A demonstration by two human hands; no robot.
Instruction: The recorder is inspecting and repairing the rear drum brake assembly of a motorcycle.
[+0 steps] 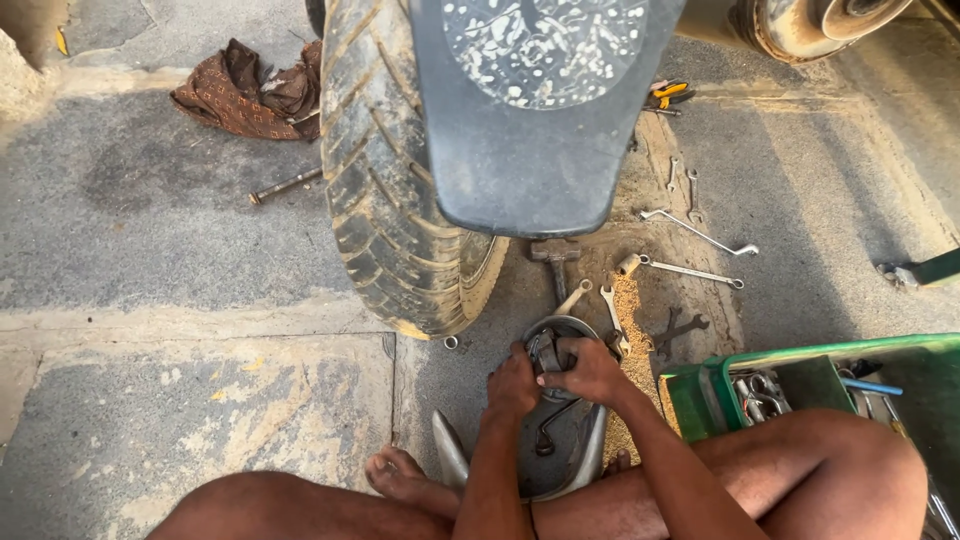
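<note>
I squat behind a motorcycle's rear tyre [385,170] and dark mudguard [520,130]. On the ground between my knees lies a grey metal pan [560,440] with a dark bent part inside it. My left hand [513,383] and my right hand [590,370] meet over the pan's far end, both closed around a small dark metal part [546,352]. The fingers hide most of that part.
Several spanners [700,235] and a hammer [556,255] lie on the concrete past the pan, beside a patch of sawdust [630,310]. A green toolbox [800,385] with tools stands at my right knee. A brown rag [250,90] and a metal rod [285,186] lie left of the tyre.
</note>
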